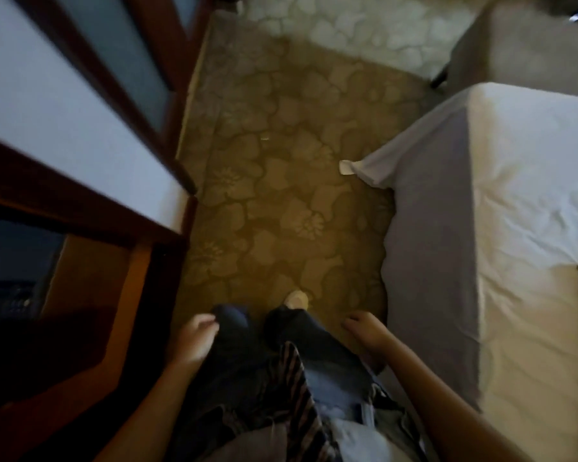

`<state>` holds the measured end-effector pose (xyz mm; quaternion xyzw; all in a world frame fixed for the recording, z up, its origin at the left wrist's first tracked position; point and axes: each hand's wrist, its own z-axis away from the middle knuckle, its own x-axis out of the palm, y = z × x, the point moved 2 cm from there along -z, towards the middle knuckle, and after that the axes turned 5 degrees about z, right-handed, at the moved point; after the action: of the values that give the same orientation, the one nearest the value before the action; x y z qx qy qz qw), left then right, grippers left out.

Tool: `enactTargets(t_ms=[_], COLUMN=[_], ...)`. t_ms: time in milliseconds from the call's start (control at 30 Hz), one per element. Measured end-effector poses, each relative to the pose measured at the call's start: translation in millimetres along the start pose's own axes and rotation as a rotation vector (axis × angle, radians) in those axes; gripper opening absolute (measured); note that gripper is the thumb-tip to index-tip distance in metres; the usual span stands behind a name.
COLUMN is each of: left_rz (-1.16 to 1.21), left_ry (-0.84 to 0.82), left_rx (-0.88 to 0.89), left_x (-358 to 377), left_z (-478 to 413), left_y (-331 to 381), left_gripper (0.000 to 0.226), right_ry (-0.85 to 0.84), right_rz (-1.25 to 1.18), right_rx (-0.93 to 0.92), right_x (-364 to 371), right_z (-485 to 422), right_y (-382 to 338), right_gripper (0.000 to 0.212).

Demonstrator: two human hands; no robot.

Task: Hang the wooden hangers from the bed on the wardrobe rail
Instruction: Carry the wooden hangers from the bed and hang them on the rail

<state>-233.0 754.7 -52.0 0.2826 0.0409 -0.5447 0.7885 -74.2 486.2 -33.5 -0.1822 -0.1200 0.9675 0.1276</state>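
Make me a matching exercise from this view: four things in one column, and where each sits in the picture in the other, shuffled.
Things:
1. white-sheeted bed
2. dark wooden wardrobe door with a pale panel
3. left hand
4. pale shoe

Places:
A. along the left edge
B. on the flower-patterned carpet, ahead of the dark jeans
C. filling the right side
D. beside the left thigh

Pairs: 1-C, 2-A, 3-D, 4-B
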Motion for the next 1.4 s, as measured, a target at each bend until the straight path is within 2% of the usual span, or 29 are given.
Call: enactTargets(t_ms=[133, 233, 333, 400, 533, 633, 833, 1033, 1167, 1267, 1400], left_rz=[-0.149, -0.318, -0.453, -0.536, -0.642, -0.816, -1.186, -1.424, -1.433, -1.412, -1.334], left_ry=[-0.063, -0.150, -0.251, -0.315, -0.399, -0.463, -0.600, -0.787, -0.833, -0.815, -0.676], left_rx=[0.150, 0.203, 0.253, 0.277, 0.303, 0.359, 0.479, 0.619, 0.681, 0.697, 0.618], left_x=[49.2, 84.1, 123.1, 151.1, 213.2, 257.8, 349.2, 472.1, 528.3, 561.8, 581.3], left_z=[-0.4, -7.2, -16.2, -24.5, -43.7, -51.8, -44.5, 7.5, 44.6, 65.4, 82.0], left_y=[58.7, 98.9, 136.8, 166.6, 236.0, 284.7, 353.6, 375.2, 364.3, 341.5, 303.2], left_gripper=[0.027, 0.025, 0.025, 0.023, 0.021, 0.024, 0.028, 0.031, 0.033, 0.033, 0.028], right_ry=[0.121, 0.269, 0.391, 0.437, 0.470, 0.497, 0.444, 0.554, 0.556, 0.521, 0.520], right_rz=[-0.241, -0.449, -0.842, -1.032, -1.099, -1.225, -1.503, -1.919, -2.015, -2.015, -1.952], right_rx=[0.061, 0.128, 0.179, 0.220, 0.368, 0.508, 0.719, 0.854, 0.859, 0.801, 0.770], right_x=[-61.7, -100.0, -125.6, -132.7, -125.5, -105.5, -63.0, -32.7, -41.4, -55.8, -80.6], right_z=[1.1, 0.1, 2.4, 1.9, -4.4, -6.4, 5.6, 13.6, 11.2, 13.7, 38.3], right_y=[37.4, 58.3, 76.3, 90.1, 114.9, 126.9, 103.1, 96.7, 131.6, 189.6, 279.4], right_gripper=[0.032, 0.022, 0.015, 0.019, 0.027, 0.032, 0.039, 0.030, 0.031, 0.031, 0.036])
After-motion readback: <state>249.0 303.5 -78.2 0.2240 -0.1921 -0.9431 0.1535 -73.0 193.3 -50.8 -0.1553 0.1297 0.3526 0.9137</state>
